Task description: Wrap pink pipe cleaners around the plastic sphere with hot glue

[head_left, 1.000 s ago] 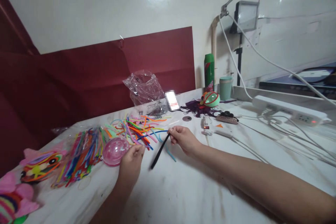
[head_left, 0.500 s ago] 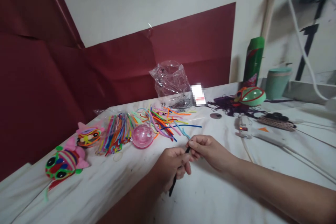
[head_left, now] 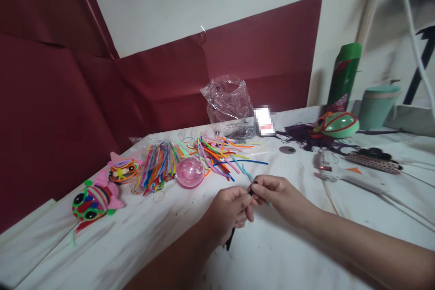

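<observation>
A black pipe cleaner (head_left: 230, 239) runs through my closed left hand (head_left: 229, 208), its loose end hanging below the palm. My right hand (head_left: 278, 195) pinches the upper end, which looks curled between the fingertips. Both sets of fingers meet, so the middle of the stem is hidden. A light blue pipe cleaner (head_left: 242, 167) reaches to just behind my right fingertips; I cannot tell whether they touch it. Left of the hands lies a clear pink plastic half-ball (head_left: 190, 172), with a pile of loose coloured pipe cleaners (head_left: 217, 158) behind it.
Bundled pipe cleaners (head_left: 158, 167) and two decorated fish-like figures, one in front (head_left: 97, 201), lie left. At right are a glue gun (head_left: 353, 179) with its cord, a patterned black-edged object (head_left: 372, 162), a green balloon-shaped piece (head_left: 341, 124), purple threads (head_left: 299, 136) and a green bottle (head_left: 345, 74).
The view has turned slightly left, shifting everything rightward in the picture. Less of the black stem shows between the hands, and its upper end looks more curled at my right fingertips.
</observation>
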A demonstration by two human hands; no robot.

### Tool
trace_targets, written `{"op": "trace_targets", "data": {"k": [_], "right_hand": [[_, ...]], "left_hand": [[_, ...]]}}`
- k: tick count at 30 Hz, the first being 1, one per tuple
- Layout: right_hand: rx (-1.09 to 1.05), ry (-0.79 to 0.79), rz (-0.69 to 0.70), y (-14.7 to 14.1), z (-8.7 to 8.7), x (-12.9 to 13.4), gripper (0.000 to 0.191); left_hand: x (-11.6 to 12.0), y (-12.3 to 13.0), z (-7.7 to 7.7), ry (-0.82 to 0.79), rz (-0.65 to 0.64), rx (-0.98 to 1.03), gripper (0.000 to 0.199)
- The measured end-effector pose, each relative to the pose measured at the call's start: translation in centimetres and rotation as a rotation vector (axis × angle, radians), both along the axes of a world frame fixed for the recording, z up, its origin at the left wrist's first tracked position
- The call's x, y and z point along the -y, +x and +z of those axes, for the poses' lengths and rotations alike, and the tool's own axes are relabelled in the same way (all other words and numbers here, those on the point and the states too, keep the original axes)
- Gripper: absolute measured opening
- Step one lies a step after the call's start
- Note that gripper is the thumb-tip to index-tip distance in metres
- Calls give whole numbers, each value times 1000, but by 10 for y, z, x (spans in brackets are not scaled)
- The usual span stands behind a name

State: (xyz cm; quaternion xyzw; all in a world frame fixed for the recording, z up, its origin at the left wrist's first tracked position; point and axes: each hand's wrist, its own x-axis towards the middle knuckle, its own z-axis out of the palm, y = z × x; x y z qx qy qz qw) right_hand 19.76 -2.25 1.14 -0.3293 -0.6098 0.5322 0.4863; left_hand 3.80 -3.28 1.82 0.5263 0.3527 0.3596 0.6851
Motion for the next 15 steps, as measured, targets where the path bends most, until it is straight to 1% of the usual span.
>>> {"op": "trace_targets", "data": {"k": [4, 7, 11, 15], "right_hand": [[-18, -5, -32, 1, -7, -4, 41], [-90, -36, -117, 7, -9, -13, 41], [-202, -69, -251, 16, -5, -24, 44], [-225, -56, -336, 22, -1, -30, 45]], "left_hand": [[-1, 0, 1, -17, -7, -6, 35], [-5, -1, -2, 1, 5, -43, 35], [-12, -4, -8, 44, 48, -112, 33], [-18, -8, -11, 62, 84, -182, 33]]}}
